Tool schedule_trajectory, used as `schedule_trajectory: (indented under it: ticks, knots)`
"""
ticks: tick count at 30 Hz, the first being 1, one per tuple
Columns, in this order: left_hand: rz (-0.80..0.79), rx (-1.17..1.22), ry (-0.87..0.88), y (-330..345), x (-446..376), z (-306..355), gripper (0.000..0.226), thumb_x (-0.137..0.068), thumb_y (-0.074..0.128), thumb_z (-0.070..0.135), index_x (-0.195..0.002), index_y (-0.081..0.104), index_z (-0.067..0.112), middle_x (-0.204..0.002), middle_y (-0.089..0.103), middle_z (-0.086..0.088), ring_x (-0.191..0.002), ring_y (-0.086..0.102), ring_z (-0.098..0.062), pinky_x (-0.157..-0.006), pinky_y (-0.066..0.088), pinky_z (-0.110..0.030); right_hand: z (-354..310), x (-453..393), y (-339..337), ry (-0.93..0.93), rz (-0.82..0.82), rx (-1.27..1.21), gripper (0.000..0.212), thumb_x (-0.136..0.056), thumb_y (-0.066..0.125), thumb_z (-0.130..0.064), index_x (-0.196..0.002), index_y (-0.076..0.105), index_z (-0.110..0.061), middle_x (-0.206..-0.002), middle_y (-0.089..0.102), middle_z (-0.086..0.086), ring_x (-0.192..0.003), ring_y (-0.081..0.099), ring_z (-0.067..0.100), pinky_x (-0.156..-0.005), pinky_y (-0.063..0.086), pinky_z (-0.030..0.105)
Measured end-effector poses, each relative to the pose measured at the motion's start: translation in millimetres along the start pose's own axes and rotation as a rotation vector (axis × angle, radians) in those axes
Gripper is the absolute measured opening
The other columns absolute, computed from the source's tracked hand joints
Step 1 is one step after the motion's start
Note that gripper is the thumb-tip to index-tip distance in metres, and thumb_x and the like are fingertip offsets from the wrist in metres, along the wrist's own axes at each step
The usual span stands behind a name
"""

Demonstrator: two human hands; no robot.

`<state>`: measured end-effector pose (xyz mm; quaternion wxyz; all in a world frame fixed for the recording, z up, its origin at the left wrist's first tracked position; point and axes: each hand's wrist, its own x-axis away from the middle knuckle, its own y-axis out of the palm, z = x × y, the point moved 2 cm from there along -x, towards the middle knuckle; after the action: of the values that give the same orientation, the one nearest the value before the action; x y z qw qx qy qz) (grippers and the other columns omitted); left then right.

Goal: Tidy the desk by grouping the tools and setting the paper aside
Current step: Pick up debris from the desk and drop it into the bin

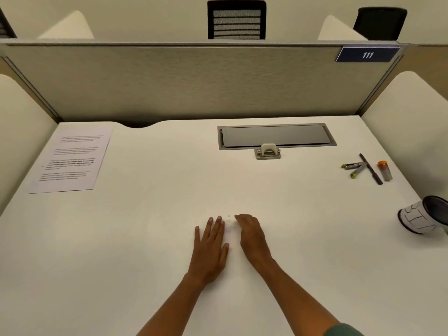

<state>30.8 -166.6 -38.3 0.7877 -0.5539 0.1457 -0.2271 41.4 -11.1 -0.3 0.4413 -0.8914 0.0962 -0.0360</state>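
While both hands lie on the white counter (145,238) near its front middle, neither holds anything. The left hand (210,248) rests flat, palm down, its fingers straight and slightly spread. The right hand (251,235) sits just beside it, its fingers loosely bent with the tips on the surface; whether they pinch anything cannot be told. Between the two lie a few small white crumbs (229,226), too faint to identify. The paper (70,160), printed with text, lies flat at the far left. The tools are grouped at the far right: two grey cutters (354,168) with green tips, a dark pen (371,169) touching them, and a clear tube (385,170) with an orange cap just beside the pen. A mug (419,218) lies on its side at the right edge.
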Motion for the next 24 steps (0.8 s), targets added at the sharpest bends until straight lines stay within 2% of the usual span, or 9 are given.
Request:
schedule_trajectory:
  ticks: [3, 6, 8, 11, 13, 16, 20, 22, 24]
  knots:
    - [0.051, -0.011, -0.081, -9, 1, -18, 0.064, -0.099, 0.030, 0.041, -0.155, 0.014, 0.015, -0.164, 0.006, 0.000, -0.151, 0.001, -0.018, -0.119, 0.000, -0.049, 3, -13, -2, 0.013, 0.019, 0.071, 0.054, -0.082, 0.048, 0.017, -0.131, 0.054, -0.004, -0.129, 0.056, 0.010, -0.121, 0.051, 0.026, -0.098, 0.038, 0.022]
    - [0.076, -0.039, -0.139, -14, 4, -34, 0.065, -0.098, 0.029, 0.044, -0.153, 0.018, 0.011, -0.163, 0.011, -0.003, -0.151, 0.004, -0.019, -0.119, 0.001, -0.051, 1, -23, 1, -0.002, -0.062, 0.108, 0.052, -0.083, 0.046, 0.014, -0.132, 0.050, -0.004, -0.131, 0.052, 0.008, -0.123, 0.046, 0.025, -0.094, 0.040, 0.024]
    - [0.075, -0.051, -0.174, -16, 8, -43, 0.066, -0.097, 0.027, 0.045, -0.153, 0.021, 0.010, -0.163, 0.013, -0.006, -0.150, 0.007, -0.021, -0.119, 0.006, -0.055, -1, -27, 6, -0.011, -0.104, 0.106, 0.042, -0.089, 0.045, 0.005, -0.129, 0.052, -0.006, -0.127, 0.052, 0.004, -0.116, 0.046, 0.019, -0.091, 0.041, 0.023]
    - [0.069, -0.073, -0.201, -18, 12, -52, 0.067, -0.097, 0.025, 0.046, -0.152, 0.023, 0.009, -0.162, 0.014, -0.007, -0.150, 0.009, -0.022, -0.117, 0.013, -0.059, -15, -25, 8, -0.080, -0.104, 0.086, 0.022, -0.098, 0.040, -0.021, -0.113, 0.055, -0.015, -0.112, 0.050, -0.005, -0.097, 0.047, 0.012, -0.083, 0.041, 0.027]
    - [0.068, -0.083, -0.204, -17, 14, -56, 0.067, -0.097, 0.025, 0.047, -0.152, 0.023, 0.009, -0.163, 0.013, -0.007, -0.150, 0.009, -0.022, -0.117, 0.013, -0.059, -23, -24, 11, -0.150, -0.087, 0.173, 0.014, -0.098, 0.039, -0.025, -0.100, 0.052, -0.018, -0.103, 0.051, -0.002, -0.090, 0.053, 0.017, -0.079, 0.047, 0.033]
    - [0.058, -0.097, -0.195, -12, 16, -57, 0.069, -0.097, 0.025, 0.050, -0.153, 0.020, 0.010, -0.163, 0.008, -0.006, -0.151, 0.004, -0.020, -0.119, 0.008, -0.056, -26, -16, 14, -0.174, -0.076, 0.180, 0.014, -0.096, 0.040, -0.031, -0.088, 0.049, -0.023, -0.096, 0.052, -0.003, -0.083, 0.054, 0.016, -0.076, 0.046, 0.036]
    - [0.038, -0.109, -0.151, -2, 19, -45, 0.073, -0.097, 0.029, 0.054, -0.154, 0.017, 0.011, -0.164, 0.006, -0.006, -0.151, 0.001, -0.020, -0.118, 0.004, -0.053, -18, -1, 18, -0.209, -0.060, 0.140, 0.013, -0.096, 0.044, -0.034, -0.092, 0.052, -0.025, -0.099, 0.054, -0.010, -0.085, 0.051, 0.008, -0.079, 0.042, 0.028]
    - [0.037, -0.092, -0.129, 3, 19, -32, 0.074, -0.097, 0.031, 0.055, -0.154, 0.016, 0.010, -0.164, 0.006, -0.006, -0.151, 0.001, -0.020, -0.118, 0.005, -0.053, -9, 3, 13, -0.167, -0.031, 0.137, 0.012, -0.095, 0.046, -0.030, -0.089, 0.055, -0.028, -0.097, 0.056, -0.010, -0.084, 0.054, 0.001, -0.078, 0.043, 0.025]
    - [0.038, -0.075, -0.111, 7, 18, -17, 0.076, -0.096, 0.033, 0.056, -0.154, 0.016, 0.010, -0.164, 0.007, -0.007, -0.151, 0.002, -0.020, -0.118, 0.007, -0.052, 2, 6, 7, -0.083, 0.004, 0.108, 0.012, -0.097, 0.046, -0.024, -0.096, 0.057, -0.029, -0.102, 0.057, -0.010, -0.091, 0.053, -0.005, -0.082, 0.042, 0.021]
